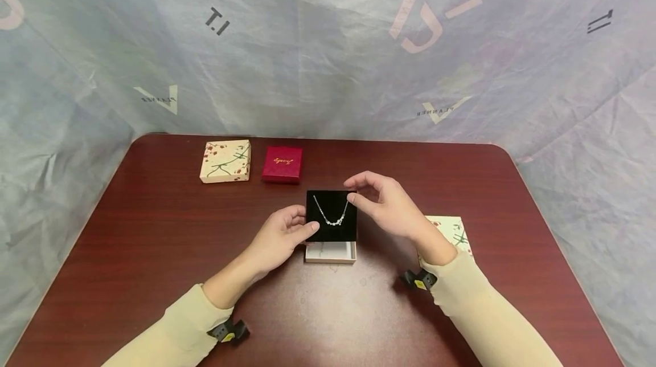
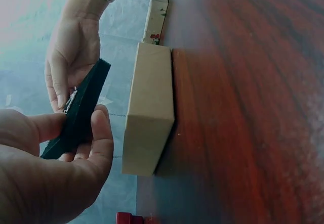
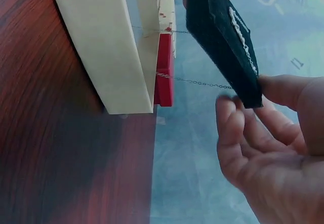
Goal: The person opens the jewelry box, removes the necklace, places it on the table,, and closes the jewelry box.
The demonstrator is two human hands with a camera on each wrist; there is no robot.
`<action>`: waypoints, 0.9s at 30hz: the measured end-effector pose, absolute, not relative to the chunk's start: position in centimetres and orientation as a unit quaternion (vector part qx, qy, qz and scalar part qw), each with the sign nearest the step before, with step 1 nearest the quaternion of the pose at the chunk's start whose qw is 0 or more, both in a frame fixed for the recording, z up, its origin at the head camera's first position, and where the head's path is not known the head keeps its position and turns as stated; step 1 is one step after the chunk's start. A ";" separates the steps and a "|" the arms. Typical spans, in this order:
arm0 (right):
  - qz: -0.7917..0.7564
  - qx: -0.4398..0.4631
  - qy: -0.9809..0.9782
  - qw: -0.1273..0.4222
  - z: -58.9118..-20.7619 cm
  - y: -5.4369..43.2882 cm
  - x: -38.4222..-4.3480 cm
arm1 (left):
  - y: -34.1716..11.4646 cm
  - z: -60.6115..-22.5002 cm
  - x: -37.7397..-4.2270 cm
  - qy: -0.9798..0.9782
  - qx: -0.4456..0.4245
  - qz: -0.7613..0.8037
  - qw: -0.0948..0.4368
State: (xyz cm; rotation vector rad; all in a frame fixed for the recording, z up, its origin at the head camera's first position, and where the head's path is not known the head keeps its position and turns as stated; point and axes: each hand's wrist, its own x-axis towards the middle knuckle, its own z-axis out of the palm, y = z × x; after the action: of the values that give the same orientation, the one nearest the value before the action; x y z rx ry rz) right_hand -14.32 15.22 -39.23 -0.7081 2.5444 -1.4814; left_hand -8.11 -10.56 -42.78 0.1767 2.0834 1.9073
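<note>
Bearing one necklace [image 1: 334,223], one pad [image 1: 332,207] is held over one open box [image 1: 330,260], pinched by the left hand [image 1: 278,236] at one side and by the right hand [image 1: 393,206] at a corner. One floral box [image 1: 225,162] and one red box [image 1: 282,163] are set behind; one floral piece [image 1: 453,227] is partly hidden by the right forearm [image 1: 437,244].

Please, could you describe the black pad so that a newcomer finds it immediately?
On the reddish-brown table, look to the middle, between the person's left hand and right hand. There, above an open pale box, is the squarish black pad. Unlike the red box and floral box farther back, it is black and has a silvery necklace across its front.
</note>
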 end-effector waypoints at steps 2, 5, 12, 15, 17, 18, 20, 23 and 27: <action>-0.464 -0.251 0.850 0.016 -39.2 15.3 -14.0 | -10.5 -42.8 -8.2 0.721 0.060 0.673 0.153; -0.413 -0.301 0.858 -0.055 -39.0 15.4 -13.5 | -10.4 -42.9 -8.4 0.713 0.052 0.683 0.152; -0.262 -0.434 0.851 -0.138 -38.4 14.9 -12.2 | -10.5 -42.9 -8.6 0.719 0.040 0.679 0.145; -0.201 -0.467 0.847 -0.156 -38.4 14.6 -11.8 | -10.5 -42.8 -8.6 0.721 0.037 0.676 0.145; -0.170 -0.478 0.844 -0.171 -38.5 14.3 -11.7 | -10.5 -42.8 -8.7 0.721 0.034 0.676 0.145; -0.158 -0.481 0.843 -0.180 -38.6 14.2 -11.6 | -10.4 -42.8 -8.7 0.719 0.033 0.678 0.146; -0.140 -0.484 0.841 -0.195 -38.8 14.0 -11.6 | -10.4 -42.7 -8.7 0.715 0.035 0.683 0.149; -0.121 -0.485 0.839 -0.214 -39.0 13.8 -11.5 | -10.3 -42.7 -8.7 0.698 0.042 0.696 0.160; -0.113 -0.485 0.838 -0.224 -39.0 13.6 -11.5 | -10.3 -42.7 -8.7 0.668 0.051 0.721 0.179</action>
State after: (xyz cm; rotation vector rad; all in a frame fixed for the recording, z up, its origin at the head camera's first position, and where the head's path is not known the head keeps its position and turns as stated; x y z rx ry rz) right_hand -11.53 13.62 -39.02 -1.7890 3.0880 -0.4156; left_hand -8.70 -10.31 -42.73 0.1453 1.8871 2.0371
